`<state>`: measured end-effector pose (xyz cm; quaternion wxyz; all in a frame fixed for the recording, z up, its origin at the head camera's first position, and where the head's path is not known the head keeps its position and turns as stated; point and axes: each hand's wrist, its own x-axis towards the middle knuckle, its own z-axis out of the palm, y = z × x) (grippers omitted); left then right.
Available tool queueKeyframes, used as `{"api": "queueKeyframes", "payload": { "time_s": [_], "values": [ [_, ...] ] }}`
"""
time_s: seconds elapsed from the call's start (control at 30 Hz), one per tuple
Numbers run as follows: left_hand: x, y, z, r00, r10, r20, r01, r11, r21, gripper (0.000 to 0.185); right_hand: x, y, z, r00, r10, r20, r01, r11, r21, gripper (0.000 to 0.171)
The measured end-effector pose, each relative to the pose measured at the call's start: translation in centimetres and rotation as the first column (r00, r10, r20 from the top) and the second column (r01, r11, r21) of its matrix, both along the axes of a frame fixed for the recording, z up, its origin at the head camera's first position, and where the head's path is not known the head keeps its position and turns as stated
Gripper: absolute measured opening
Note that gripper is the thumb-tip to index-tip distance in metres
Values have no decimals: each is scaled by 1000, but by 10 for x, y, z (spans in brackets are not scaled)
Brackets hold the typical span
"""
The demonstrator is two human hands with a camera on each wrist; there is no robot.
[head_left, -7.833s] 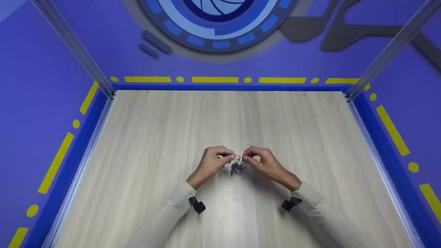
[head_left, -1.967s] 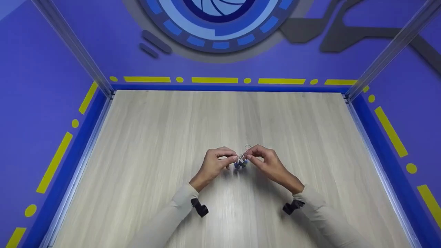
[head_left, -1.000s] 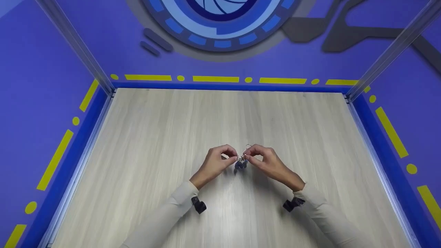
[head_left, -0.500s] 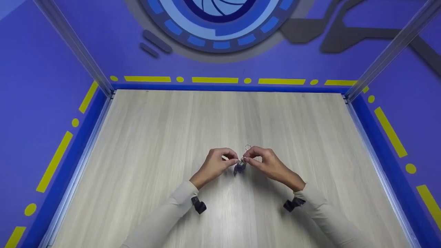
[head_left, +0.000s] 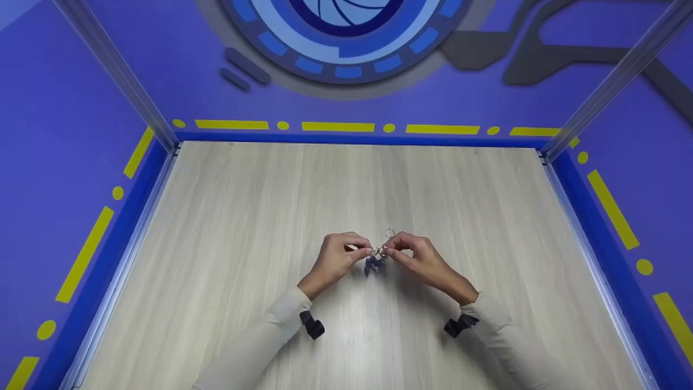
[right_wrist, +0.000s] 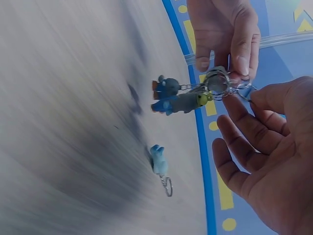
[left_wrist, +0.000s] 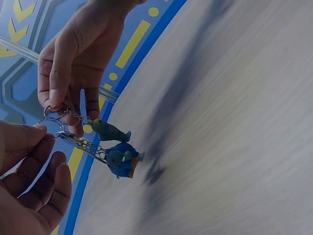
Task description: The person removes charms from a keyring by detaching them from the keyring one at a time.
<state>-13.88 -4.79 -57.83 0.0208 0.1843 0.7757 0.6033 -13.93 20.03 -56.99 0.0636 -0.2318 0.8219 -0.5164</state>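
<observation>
My left hand pinches a metal ring of a keychain bunch between thumb and forefinger. Facing it, my right hand pinches another ring of the bunch, its other fingers loosely bent in the right wrist view. The metal rings and short chains meet between the fingertips. Below them hang small figurine charms: a grey-green one with a yellow head and a grey-and-blue one. Some of the bunch is hidden behind fingers and rings. In the head view the charms dangle over the table.
A separate light blue keychain lies on the wooden table beyond my right hand. Its ring shows past the fingers in the head view. Blue panels with yellow marks enclose the table at the back and sides.
My left fingers, more arched around half a second ago, lie flatter now. The charms have swung slightly left. Compared with the earliest frame, both hands sit slightly to the right.
</observation>
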Motion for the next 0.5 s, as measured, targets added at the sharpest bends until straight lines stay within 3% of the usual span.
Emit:
{"api": "queueKeyframes", "payload": {
  "time_s": [0.3, 0.5],
  "values": [
    [2, 0, -5, 999, 29, 36, -30, 999, 23, 3, 2, 0, -3, 1000, -19, -11, 19, 999, -31, 5],
    [5, 0, -3, 998, 12, 57, -13, 1000, 10, 5, 2, -1, 4, 1000, -25, -5, 25, 999, -28, 5]
  ]
}}
